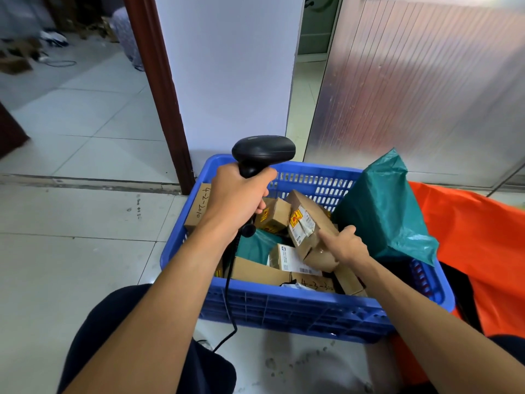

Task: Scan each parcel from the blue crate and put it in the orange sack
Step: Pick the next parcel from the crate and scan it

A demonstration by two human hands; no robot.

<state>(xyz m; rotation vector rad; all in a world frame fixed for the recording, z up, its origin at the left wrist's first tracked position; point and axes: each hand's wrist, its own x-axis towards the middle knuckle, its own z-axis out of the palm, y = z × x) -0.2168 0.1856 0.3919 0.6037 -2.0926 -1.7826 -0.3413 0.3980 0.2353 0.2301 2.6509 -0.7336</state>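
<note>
Orange sack (477,237): cut off at right edge, left part hidden behind blue crate (284,311) and green bag (380,211). Scanner (262,152) grip hidden inside left hand (237,199). Fingers of right hand (348,247) hidden under parcel (308,226); label print too small to read. Clutter (25,52) top left blurred

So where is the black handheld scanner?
Head view, centre-left: the left hand grips the black handheld scanner above the blue plastic crate's far-left corner.

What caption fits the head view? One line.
Left hand holds scanner while right hand grips a cardboard parcel in the blue crate.
</note>
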